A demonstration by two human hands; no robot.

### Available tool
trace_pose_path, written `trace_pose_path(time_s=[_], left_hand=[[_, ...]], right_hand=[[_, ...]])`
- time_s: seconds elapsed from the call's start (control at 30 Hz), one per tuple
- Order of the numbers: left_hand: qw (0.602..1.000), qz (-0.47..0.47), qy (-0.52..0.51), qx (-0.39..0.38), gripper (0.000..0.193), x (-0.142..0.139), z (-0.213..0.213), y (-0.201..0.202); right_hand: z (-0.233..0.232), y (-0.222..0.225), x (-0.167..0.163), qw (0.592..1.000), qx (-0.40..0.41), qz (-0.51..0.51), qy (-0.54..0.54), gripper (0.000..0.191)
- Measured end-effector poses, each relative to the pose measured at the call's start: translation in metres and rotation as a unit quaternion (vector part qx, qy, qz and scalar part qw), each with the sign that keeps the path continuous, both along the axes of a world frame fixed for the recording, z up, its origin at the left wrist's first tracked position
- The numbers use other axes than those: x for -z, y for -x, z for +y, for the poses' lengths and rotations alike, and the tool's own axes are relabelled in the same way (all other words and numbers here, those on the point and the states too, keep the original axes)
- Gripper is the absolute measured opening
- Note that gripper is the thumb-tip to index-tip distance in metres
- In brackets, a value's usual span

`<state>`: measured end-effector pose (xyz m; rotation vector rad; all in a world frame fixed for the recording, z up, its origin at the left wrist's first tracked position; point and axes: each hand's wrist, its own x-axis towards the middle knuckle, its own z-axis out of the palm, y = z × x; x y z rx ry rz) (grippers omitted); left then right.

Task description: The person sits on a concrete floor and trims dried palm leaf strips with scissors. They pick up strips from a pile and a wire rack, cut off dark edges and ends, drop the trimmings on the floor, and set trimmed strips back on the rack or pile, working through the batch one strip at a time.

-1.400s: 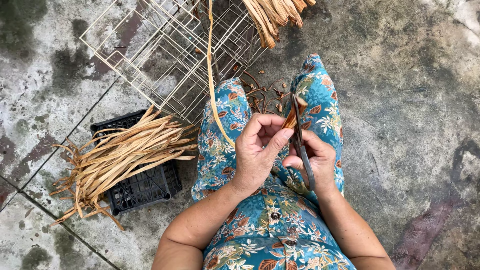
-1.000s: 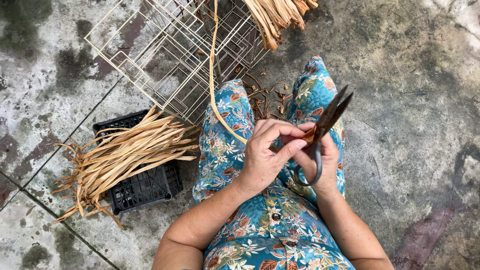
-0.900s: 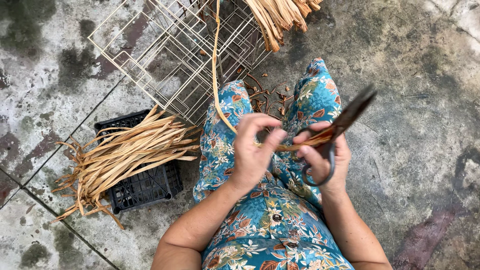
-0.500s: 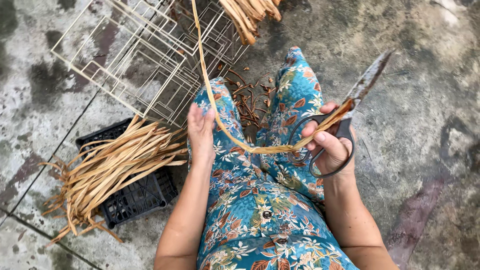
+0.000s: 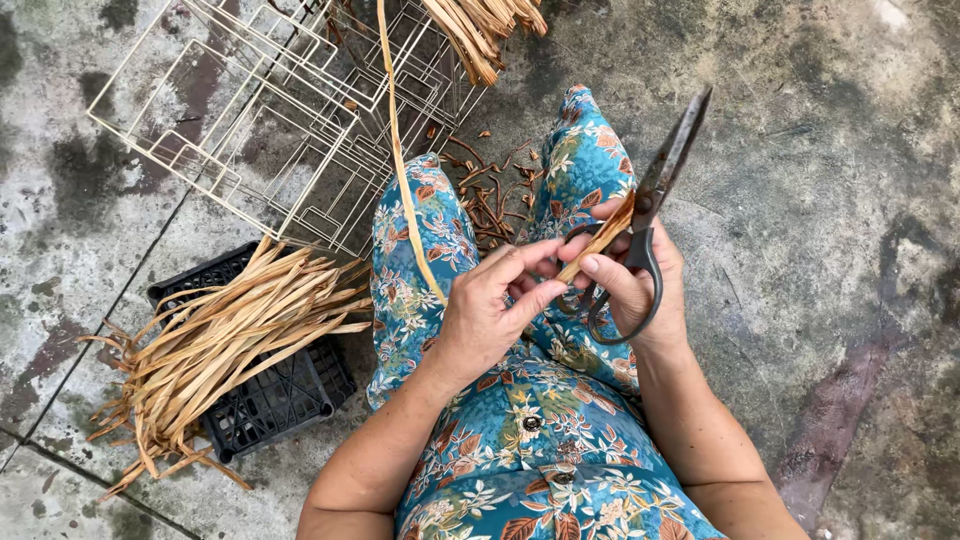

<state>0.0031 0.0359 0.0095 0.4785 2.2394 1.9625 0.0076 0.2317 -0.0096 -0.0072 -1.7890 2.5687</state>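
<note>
Dried tan strip (image 5: 400,170) worked over the lap.
Left hand (image 5: 490,310) pinches its end steady; right hand (image 5: 640,285) grips dark shears (image 5: 665,180), blades angled clear.

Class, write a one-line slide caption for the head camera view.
Seated person's left hand pinches a long dried leaf strip while the right hand holds dark scissors.

Tan strips (image 5: 230,330), black crate (image 5: 275,395), blue floral dress (image 5: 540,440), dark scissors (image 5: 655,205)

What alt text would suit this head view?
Seated on concrete, a person's left hand pinches a long dried strip while the right hand holds dark scissors. A strip bundle lies across a black crate.
</note>
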Motion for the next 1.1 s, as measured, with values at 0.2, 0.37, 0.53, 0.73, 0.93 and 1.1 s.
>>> trace_pose_path(time_s=[0.2, 0.37, 0.53, 0.73, 0.93, 1.1], left_hand=[[0.997, 0.051, -0.019, -0.055, 0.032, 0.005, -0.002, -0.006], [0.989, 0.056, -0.074, -0.117, 0.026, 0.005, -0.003, -0.013], [0.99, 0.065, -0.068, -0.103, 0.025, -0.004, -0.006, -0.02], [0.984, 0.109, 0.018, -0.139, 0.025, -0.021, -0.026, -0.019], [0.982, 0.127, 0.067, -0.121, 0.026, -0.036, -0.041, -0.023], [0.97, 0.178, 0.105, -0.131, 0.025, -0.038, -0.045, -0.033]], right_hand=[[0.003, -0.005, 0.0, 0.998, -0.021, 0.038, -0.05, 0.059], [0.011, -0.015, 0.005, 0.99, -0.059, 0.039, -0.119, 0.069], [0.012, -0.025, 0.005, 0.985, -0.097, 0.033, -0.136, 0.074], [0.033, -0.028, -0.017, 0.966, -0.095, 0.022, -0.24, 0.074], [0.034, -0.038, -0.021, 0.946, -0.095, 0.044, -0.307, 0.068], [0.036, -0.052, -0.013, 0.947, -0.083, 0.021, -0.311, 0.063]])
